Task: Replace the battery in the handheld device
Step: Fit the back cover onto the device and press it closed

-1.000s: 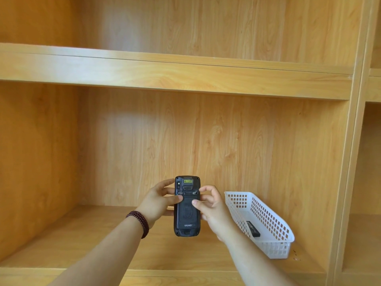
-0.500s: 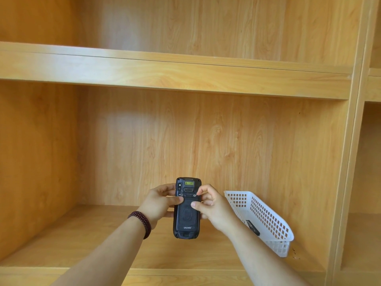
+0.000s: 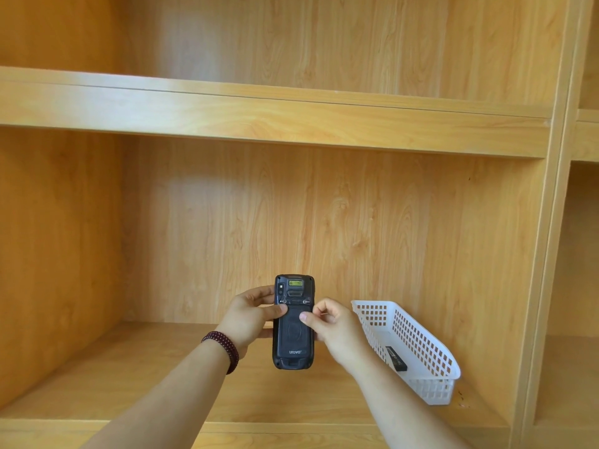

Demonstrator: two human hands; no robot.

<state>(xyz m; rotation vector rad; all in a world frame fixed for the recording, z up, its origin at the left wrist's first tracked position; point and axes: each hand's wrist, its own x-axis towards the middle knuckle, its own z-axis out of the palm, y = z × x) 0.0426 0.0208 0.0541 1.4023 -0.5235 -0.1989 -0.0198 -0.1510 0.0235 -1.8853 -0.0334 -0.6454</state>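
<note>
A black handheld device [image 3: 293,338] is held upright in the air in front of the shelf, its back cover toward me. My left hand [image 3: 249,319] grips its left side, thumb pressed on the back near the left latch. My right hand [image 3: 330,322] holds the right side, thumb resting on the back cover below the right latch, fingers curled. A black battery [image 3: 396,358] lies inside the white basket [image 3: 431,354] to the right.
The wooden shelf board [image 3: 129,367] runs under the hands, with an upper shelf [image 3: 259,115] above and a vertical divider [image 3: 547,254] right of the basket. A dark bead bracelet [image 3: 223,348] sits on my left wrist.
The right thumb slid down from the upper latch area onto the back cover. The device and both hands stayed almost in place.
</note>
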